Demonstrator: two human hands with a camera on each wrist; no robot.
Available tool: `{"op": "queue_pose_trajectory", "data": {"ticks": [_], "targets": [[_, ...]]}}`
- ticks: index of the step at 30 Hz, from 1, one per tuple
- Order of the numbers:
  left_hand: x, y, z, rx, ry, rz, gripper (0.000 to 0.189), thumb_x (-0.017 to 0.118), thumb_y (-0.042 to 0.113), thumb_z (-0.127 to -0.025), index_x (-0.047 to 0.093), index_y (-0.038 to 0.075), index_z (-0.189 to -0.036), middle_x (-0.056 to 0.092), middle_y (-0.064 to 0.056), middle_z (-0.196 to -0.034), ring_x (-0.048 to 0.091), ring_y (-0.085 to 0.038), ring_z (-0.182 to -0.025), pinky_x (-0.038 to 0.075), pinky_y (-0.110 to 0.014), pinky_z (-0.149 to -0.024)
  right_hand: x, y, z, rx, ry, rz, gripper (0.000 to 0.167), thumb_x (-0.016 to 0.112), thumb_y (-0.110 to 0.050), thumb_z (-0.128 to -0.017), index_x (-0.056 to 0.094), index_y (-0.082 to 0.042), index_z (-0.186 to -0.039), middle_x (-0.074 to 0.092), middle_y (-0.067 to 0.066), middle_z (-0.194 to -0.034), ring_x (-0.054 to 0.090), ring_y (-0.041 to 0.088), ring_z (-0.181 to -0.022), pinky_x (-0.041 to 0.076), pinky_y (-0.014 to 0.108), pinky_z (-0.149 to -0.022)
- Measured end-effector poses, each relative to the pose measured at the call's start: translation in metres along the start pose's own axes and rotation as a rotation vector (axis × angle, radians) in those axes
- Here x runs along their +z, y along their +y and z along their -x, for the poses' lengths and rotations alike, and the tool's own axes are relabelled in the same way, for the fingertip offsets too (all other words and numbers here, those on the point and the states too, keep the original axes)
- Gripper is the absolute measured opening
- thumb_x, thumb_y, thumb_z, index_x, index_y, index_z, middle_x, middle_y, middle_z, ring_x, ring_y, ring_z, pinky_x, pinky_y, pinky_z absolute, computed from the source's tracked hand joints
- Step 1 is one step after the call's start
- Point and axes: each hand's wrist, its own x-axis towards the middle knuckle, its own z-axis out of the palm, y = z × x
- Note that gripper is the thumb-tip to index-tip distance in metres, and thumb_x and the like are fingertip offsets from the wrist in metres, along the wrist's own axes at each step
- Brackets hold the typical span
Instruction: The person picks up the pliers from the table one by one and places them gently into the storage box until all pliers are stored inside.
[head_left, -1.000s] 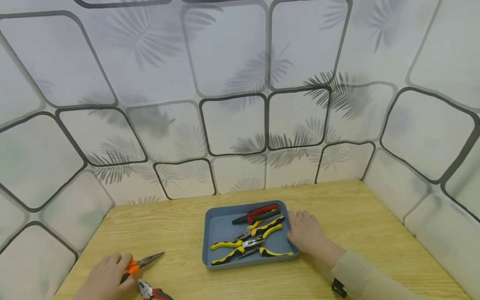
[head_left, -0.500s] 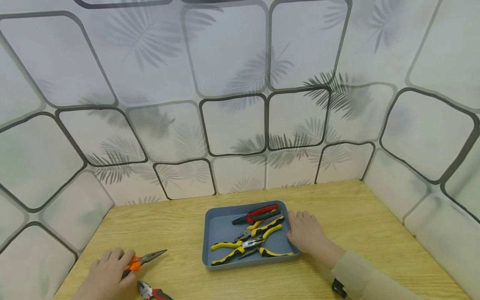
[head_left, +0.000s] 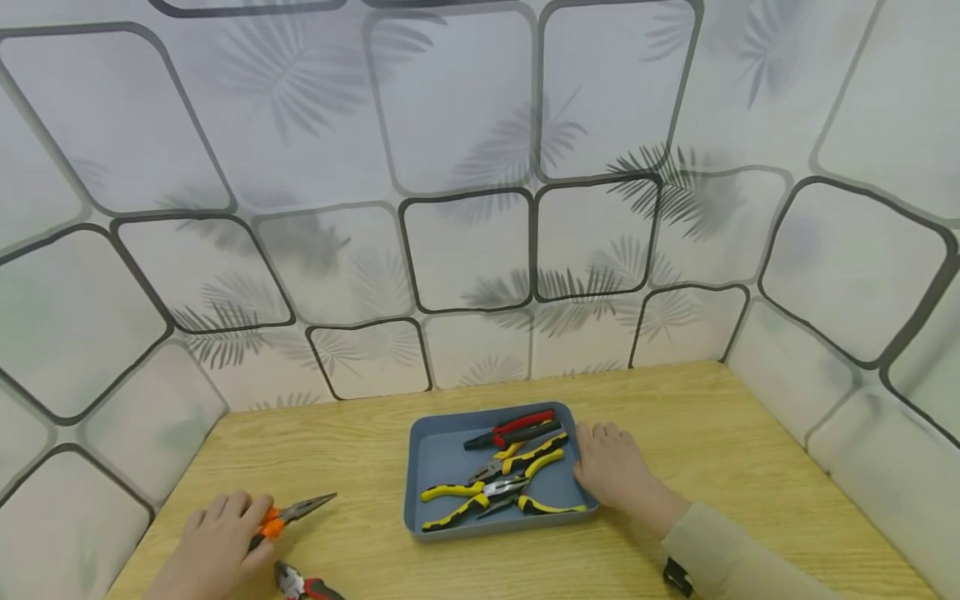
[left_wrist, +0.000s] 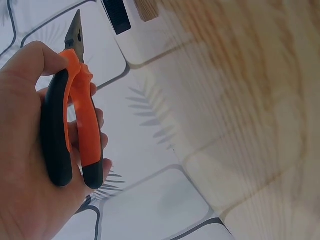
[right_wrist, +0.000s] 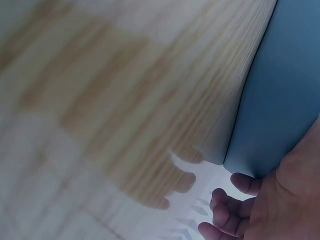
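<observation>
My left hand holds needle-nose pliers with orange and black handles. In the left wrist view the thumb lies along one handle and the fingers go round behind the other. Their grey jaws point away to the upper right in the head view. Close by on the table lie red and black pliers, cut off by the lower edge. My right hand rests against the right side of a blue-grey tray. The right wrist view shows its fingers loosely bent beside the tray's outer wall.
Inside the tray lie red and black pliers at the back and several yellow and black pliers, overlapping one another. A patterned wall covering encloses the table at the back and both sides.
The left hand has shifted slightly up and right in the head view, taking the needle-nose pliers along. The right hand and the tray have stayed in place.
</observation>
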Motion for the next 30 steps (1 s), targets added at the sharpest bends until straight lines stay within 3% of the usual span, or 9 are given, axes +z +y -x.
{"op": "queue_pose_trajectory", "data": {"ticks": [5,10,19,30], "targets": [[0.000,0.000,-0.001,0.021,0.030,-0.023,0.049,0.071,0.039,-0.096,0.068,0.003,-0.130,0.063,-0.012,-0.111,0.061,-0.035,-0.101,0.049,-0.061,-0.080,0.000,-0.001,-0.001,0.007,-0.009,0.001,0.029,0.069,-0.021,-0.096,0.056,0.000,-0.110,0.059,0.018,-0.089,0.057,0.033,-0.084,0.051,0.049,-0.073],[-0.002,0.004,-0.002,0.029,0.063,-0.019,0.044,0.072,0.038,-0.096,0.067,0.007,-0.126,0.060,-0.007,-0.106,0.058,-0.027,-0.095,0.048,-0.056,-0.078,0.000,-0.001,0.000,0.008,-0.010,0.004,0.029,0.069,-0.021,-0.096,0.056,0.001,-0.111,0.060,0.019,-0.090,0.058,0.034,-0.085,0.052,0.050,-0.075],[-0.003,0.008,-0.005,0.031,0.062,-0.023,0.038,0.072,0.036,-0.096,0.065,0.010,-0.124,0.057,-0.005,-0.104,0.053,-0.023,-0.090,0.043,-0.047,-0.074,-0.003,-0.002,0.001,-0.003,0.007,0.007,0.025,0.067,-0.019,-0.095,0.054,0.000,-0.106,0.058,0.017,-0.087,0.056,0.032,-0.081,0.050,0.049,-0.072],[-0.006,0.017,-0.009,0.060,0.099,-0.035,0.036,0.074,0.036,-0.096,0.064,0.012,-0.120,0.057,-0.003,-0.103,0.055,-0.022,-0.094,0.046,-0.048,-0.076,-0.003,-0.001,0.002,-0.006,0.006,0.010,0.026,0.067,-0.020,-0.096,0.055,0.000,-0.107,0.058,0.017,-0.086,0.055,0.032,-0.080,0.049,0.048,-0.071]]}}
